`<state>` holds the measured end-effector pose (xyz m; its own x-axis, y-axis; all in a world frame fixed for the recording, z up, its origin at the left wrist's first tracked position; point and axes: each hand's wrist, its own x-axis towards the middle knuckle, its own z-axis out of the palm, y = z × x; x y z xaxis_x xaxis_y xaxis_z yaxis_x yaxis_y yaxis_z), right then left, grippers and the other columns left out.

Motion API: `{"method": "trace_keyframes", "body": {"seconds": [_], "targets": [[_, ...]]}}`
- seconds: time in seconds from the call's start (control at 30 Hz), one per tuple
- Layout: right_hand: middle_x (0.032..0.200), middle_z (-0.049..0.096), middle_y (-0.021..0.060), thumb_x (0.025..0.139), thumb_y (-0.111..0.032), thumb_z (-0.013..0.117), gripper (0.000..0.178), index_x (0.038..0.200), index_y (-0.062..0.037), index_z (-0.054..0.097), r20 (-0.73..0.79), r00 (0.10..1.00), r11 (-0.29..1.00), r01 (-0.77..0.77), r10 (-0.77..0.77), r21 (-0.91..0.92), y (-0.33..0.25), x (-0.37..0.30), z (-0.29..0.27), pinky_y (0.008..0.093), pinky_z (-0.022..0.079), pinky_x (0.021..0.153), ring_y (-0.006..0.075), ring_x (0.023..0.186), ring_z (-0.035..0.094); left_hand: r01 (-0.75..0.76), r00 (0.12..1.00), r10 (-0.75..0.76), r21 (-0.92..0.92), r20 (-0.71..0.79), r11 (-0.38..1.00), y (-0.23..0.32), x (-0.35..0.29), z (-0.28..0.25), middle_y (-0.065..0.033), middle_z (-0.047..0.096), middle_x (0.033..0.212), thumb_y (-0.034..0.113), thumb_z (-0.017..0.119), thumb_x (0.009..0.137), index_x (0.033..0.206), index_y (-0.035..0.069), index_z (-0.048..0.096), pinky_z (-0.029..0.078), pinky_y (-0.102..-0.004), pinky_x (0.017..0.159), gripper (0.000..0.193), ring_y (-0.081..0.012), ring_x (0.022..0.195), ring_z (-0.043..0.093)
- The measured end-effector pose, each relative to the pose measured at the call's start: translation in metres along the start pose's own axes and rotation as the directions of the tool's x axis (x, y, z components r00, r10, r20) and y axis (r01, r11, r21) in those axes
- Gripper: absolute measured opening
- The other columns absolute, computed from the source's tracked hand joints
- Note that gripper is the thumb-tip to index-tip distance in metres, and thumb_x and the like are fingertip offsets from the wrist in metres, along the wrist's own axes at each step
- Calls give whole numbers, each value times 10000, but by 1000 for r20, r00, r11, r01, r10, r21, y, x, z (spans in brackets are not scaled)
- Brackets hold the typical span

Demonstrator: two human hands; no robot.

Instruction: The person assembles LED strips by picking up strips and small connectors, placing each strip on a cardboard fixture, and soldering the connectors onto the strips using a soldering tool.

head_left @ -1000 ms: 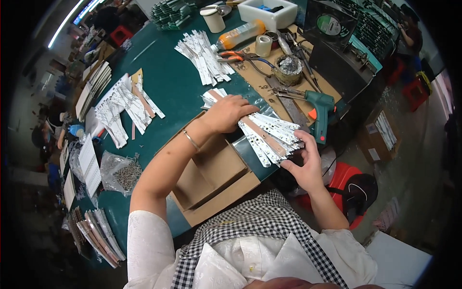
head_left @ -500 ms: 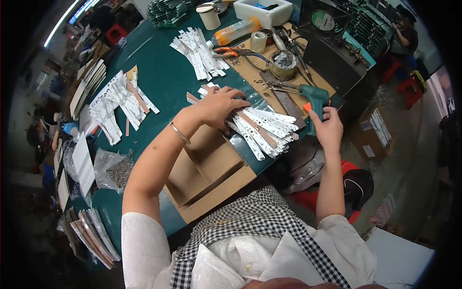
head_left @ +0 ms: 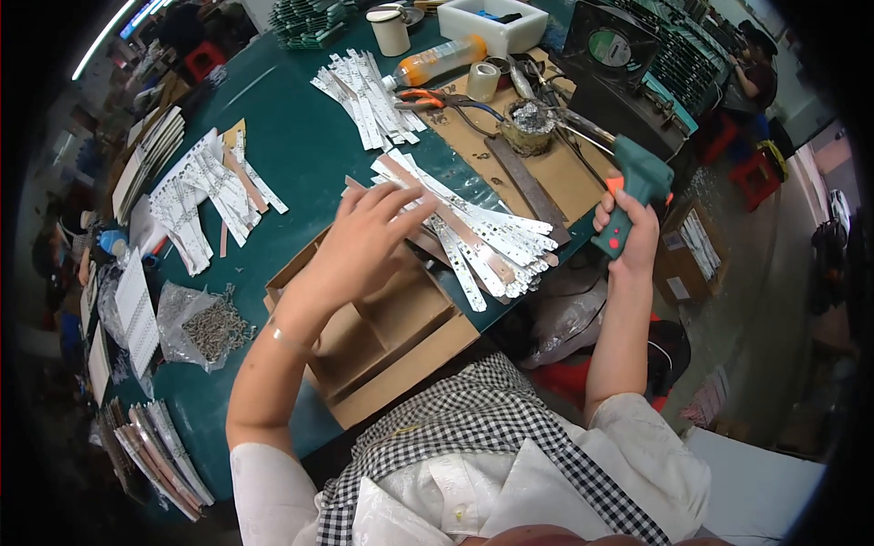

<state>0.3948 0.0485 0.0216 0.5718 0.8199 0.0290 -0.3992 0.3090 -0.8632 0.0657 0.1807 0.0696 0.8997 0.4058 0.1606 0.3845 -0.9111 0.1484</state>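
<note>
Raised in my right hand [head_left: 639,232] is a green pistol-shaped soldering gun [head_left: 637,177] with an orange trigger, its long metal tip pointing up and left. My left hand [head_left: 360,244] hovers over a cardboard box [head_left: 410,373] with inner dividers, its fingers apart and holding nothing. Just beyond those fingers, a fanned pile of narrow white circuit-board strips [head_left: 492,241] lies at the table's edge, with a few pinkish-brown ones among them. Below the gun's tip stands a small round pot [head_left: 526,136] with crumpled silvery material in its top.
The green table [head_left: 291,118] carries more strip piles [head_left: 364,96] [head_left: 214,196], orange-handled pliers [head_left: 432,98], a bottle [head_left: 437,62], a tape roll [head_left: 482,82], a white cup [head_left: 390,32] and a white tub [head_left: 496,27]. A black fan unit [head_left: 605,55] stands right. A bag of small metal parts [head_left: 214,328] lies left.
My right hand has lifted the soldering gun off the table's right side, up and to the right. My left hand has come off the strip pile, moving left and nearer over the box.
</note>
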Motion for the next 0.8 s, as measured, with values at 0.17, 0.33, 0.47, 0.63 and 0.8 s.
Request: {"method": "trace_keyframes", "body": {"seconds": [0.17, 0.33, 0.47, 0.63, 0.8], "targets": [[713, 575, 39, 856, -120, 649, 249, 1065, 7, 602, -31, 998, 974, -63, 58, -217, 7, 26, 14, 254, 443, 505, 125, 558, 554, 166, 983, -158, -79, 93, 983, 27, -83, -27, -110, 511, 1325, 77, 817, 542, 1315, 115, 524, 363, -462, 1021, 827, -339, 1241, 449], [713, 580, 37, 858, -120, 652, 209, 1027, -7, 605, -126, 992, 940, -47, 4, -337, 5, 23, 15, 248, 441, 485, 120, 553, 559, 358, 932, -335, -219, 136, 908, 53, -160, -16, -103, 558, 1247, 211, 855, 513, 1234, 90, 585, 388, -456, 975, 780, -336, 1137, 503], [734, 567, 45, 888, -130, 626, 195, 1033, -9, 580, -120, 993, 976, -34, 9, -213, 2, 21, 19, 247, 431, 500, 137, 576, 553, 386, 922, -380, -253, 78, 887, 73, -180, 10, -67, 612, 1072, 203, 840, 556, 1140, 84, 618, 359, -487, 998, 636, -278, 1007, 560], [775, 600, 58, 863, -107, 665, 211, 1027, 2, 588, -54, 949, 805, 232, -310, -546, 16, 35, 15, 260, 438, 522, 120, 606, 555, 365, 865, -411, -199, -289, 909, 77, -182, 64, -46, 554, 694, 66, 783, 649, 882, 73, 660, 399, -478, 957, 264, -233, 683, 553], [944, 700, 82, 809, -97, 727, 284, 1023, 61, 630, 306, 906, 188, 369, -292, -910, 11, 13, 38, 286, 488, 799, 157, 831, 633, 332, 839, -424, -297, -341, 895, 94, -163, 73, -58, 518, 654, 21, 766, 655, 835, 58, 660, 454, -436, 844, 212, -241, 631, 517]]}}
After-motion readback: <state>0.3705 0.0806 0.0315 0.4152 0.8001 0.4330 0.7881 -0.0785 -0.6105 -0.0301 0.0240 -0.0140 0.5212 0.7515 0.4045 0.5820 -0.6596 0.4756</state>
